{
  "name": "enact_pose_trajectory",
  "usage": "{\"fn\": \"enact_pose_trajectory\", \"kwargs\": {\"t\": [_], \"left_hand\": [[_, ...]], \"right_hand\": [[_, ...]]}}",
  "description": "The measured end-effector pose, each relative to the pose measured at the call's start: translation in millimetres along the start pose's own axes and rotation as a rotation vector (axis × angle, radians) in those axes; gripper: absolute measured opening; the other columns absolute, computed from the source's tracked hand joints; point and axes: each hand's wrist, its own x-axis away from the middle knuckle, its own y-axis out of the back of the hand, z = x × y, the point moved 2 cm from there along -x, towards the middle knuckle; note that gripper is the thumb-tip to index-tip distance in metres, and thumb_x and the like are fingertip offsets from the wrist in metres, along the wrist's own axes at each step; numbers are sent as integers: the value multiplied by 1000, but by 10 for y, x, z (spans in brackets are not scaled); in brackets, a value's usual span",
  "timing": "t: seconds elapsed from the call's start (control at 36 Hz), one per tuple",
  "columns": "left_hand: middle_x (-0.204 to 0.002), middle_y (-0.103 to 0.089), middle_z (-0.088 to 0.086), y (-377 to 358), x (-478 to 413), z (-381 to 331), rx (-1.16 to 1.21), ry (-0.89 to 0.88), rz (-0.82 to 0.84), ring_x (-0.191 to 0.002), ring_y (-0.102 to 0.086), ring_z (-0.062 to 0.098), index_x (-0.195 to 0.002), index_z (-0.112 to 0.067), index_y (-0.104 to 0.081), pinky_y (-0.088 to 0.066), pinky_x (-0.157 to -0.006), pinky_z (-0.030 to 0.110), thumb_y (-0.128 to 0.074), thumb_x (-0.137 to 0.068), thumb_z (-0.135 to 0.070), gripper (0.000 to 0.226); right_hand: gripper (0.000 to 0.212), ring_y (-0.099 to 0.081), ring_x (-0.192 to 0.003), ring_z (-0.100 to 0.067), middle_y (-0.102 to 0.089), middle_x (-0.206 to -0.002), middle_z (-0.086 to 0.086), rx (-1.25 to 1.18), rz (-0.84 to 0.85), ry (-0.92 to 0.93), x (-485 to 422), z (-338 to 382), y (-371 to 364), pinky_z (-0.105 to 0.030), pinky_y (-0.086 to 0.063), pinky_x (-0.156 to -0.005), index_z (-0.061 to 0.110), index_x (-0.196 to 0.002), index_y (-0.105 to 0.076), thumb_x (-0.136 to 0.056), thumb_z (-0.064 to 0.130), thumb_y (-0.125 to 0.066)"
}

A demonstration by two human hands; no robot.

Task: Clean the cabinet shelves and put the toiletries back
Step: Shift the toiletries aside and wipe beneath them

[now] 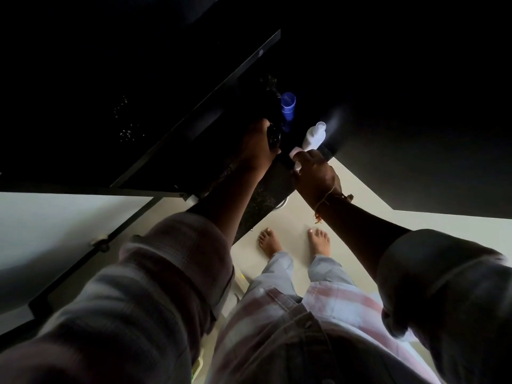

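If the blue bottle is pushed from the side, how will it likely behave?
The blue bottle looks tall and narrow, so it would probably tip rather than slide. Its glossy surface suggests stiff, somewhat slippery plastic. How full it is cannot be seen, so its weight is unclear.

cabinet interior too dark, white bottle blurred
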Motion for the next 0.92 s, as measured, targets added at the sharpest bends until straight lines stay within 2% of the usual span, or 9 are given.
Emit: {"fn": "enact_pose_trajectory", "kwargs": {"t": [0.11, 0.22, 0.36, 0.47, 0.58, 0.67, 0.72, 0.83, 0.92], "left_hand": [[-137, -51, 9, 8, 41, 36, -3, 37, 7, -129, -47, 25, -139, -11, -42, -43, -104, 36, -79, -76, -21, 74], [-139, -49, 11, 71, 148, 65, -27, 23, -49, -131, -44, 26, -139, -10, -43, -44, -104, 38, -80, -75, -26, 76], [-130, -56, 12, 374, 419, 93, -4, -73, -201, -121, -53, 24, -130, -9, -53, -44, -90, 23, -71, -85, -30, 53], [-107, -63, 11, 691, 672, 276, 23, -110, -251, -95, -63, 21, -106, -9, -66, -46, -73, 21, -65, -90, -28, 24], [-106, -63, 13, 925, 905, 612, -33, -5, -165, -91, -63, 23, -106, -8, -66, -49, -72, 28, -58, -95, -28, 24], [-113, -65, 11, 1025, 1053, 835, -92, 0, -81, -102, -63, 24, -112, -9, -65, -45, -81, 24, -61, -91, -15, 22], [-113, -66, 11, 1041, 1140, 954, -112, 15, -58, -102, -64, 25, -113, -10, -66, -48, -83, 29, -54, -94, -10, 22], [-102, -70, 10, 1001, 1323, 1068, -90, 91, -101, -93, -67, 23, -105, -9, -68, -52, -79, 32, -50, -96, -11, 21], [-86, -70, 4, 860, 1510, 1187, 23, 341, -220, -77, -65, 17, -91, -9, -69, -47, -65, 25, -51, -93, -11, 18]], "right_hand": [[43, -65, -83, -34, -55, -115, -4, 59, -23, -34, 63, 10, 47, -31, -44, -61, 25, -123, -55, -83, 35, -65], [45, -64, -69, -35, -53, -109, -6, 46, -140, -37, 163, 68, 126, -31, -44, -53, 21, -112, -55, -78, 49, -68], [46, -64, -66, -30, -55, -109, -6, 1, -213, 64, 347, 207, 265, -25, -36, -53, 18, -115, -55, -85, 51, -64], [36, -65, -72, -28, -60, -105, -1, -36, -177, 113, 497, 391, 267, -25, -37, -57, 20, -109, -54, -89, 49, -59], [23, -63, -70, -24, -62, -88, 0, -24, -67, 228, 583, 576, 87, -24, -36, -57, 23, -90, -58, -94, 44, -51], [22, -66, -77, -26, -67, -92, -5, -48, 44, 338, 616, 687, -163, -24, -44, -63, 19, -98, -64, -98, 33, -47], [31, -67, -81, -25, -68, -93, -4, -46, 123, 370, 653, 756, -335, -27, -51, -67, 21, -100, -64, -97, 39, -39], [26, -66, -91, -23, -69, -98, -3, -31, 265, 324, 713, 838, -624, -29, -54, -78, 19, -108, -63, -95, 38, -51], [31, -66, -92, -25, -67, -97, -5, -1, 318, 300, 757, 889, -747, -30, -54, -78, 16, -111, -62, -92, 39, -54]]}}
